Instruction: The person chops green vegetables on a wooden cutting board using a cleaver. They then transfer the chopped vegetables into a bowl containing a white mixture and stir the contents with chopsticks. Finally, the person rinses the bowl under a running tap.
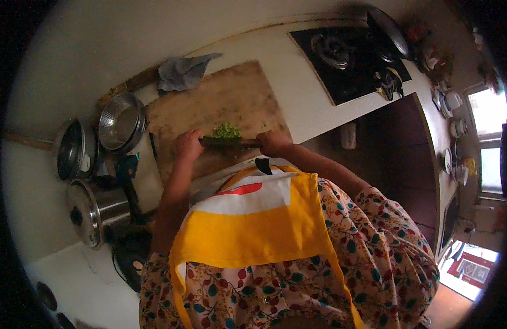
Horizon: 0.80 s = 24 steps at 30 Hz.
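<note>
A kitchen knife (pixel 221 141) lies crosswise before me, low over a worn wooden cutting board (pixel 233 90). My right hand (pixel 274 143) is closed around its handle at the board's right edge. At the other end, my left hand (pixel 189 144) holds the tip of the blade; the exact finger grip is too dim to make out. Just beyond the blade sits a small heap of finely chopped green leaves (pixel 227 130). A few green bits are scattered on the wood around it.
A grey cloth (pixel 183 73) rests at the board's far left corner. Metal bowls (pixel 121 121), a dark pan (pixel 71 150) and a lidded steel pot (pixel 109 205) stand to the left. On the right, a black gas hob (pixel 348 61) is set into the pale countertop (pixel 302 103).
</note>
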Motion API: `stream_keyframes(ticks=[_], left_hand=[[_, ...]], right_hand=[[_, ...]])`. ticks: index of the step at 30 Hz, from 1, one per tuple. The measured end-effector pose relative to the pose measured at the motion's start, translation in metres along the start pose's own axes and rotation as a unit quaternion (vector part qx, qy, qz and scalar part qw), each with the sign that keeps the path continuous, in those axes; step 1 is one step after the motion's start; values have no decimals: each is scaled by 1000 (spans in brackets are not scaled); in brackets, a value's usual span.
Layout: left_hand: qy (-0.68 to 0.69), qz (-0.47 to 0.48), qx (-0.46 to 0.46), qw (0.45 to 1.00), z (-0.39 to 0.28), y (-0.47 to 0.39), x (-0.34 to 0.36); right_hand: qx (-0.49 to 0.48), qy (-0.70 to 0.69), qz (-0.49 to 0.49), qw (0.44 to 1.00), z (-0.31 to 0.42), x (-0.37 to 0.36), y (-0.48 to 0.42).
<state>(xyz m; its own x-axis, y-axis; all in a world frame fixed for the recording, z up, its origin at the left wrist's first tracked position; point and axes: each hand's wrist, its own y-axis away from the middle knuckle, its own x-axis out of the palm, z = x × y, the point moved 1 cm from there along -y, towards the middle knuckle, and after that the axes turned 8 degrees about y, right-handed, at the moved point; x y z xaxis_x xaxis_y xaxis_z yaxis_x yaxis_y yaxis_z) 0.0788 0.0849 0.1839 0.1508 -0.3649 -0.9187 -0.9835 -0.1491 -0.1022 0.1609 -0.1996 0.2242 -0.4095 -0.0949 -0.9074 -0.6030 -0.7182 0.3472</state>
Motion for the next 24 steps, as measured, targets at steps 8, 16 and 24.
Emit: stream_keyframes(ticks=[8, 16, 24], left_hand=[[50, 51, -36, 997, 3, 13, -13], [10, 97, -7, 995, -13, 32, -15], [-7, 44, -80, 996, -26, 0, -14]], right_hand=[[1, -14, 17, 1000, 10, -21, 4], [-96, 57, 26, 993, -13, 29, -6], [-52, 6, -51, 997, -15, -32, -7]])
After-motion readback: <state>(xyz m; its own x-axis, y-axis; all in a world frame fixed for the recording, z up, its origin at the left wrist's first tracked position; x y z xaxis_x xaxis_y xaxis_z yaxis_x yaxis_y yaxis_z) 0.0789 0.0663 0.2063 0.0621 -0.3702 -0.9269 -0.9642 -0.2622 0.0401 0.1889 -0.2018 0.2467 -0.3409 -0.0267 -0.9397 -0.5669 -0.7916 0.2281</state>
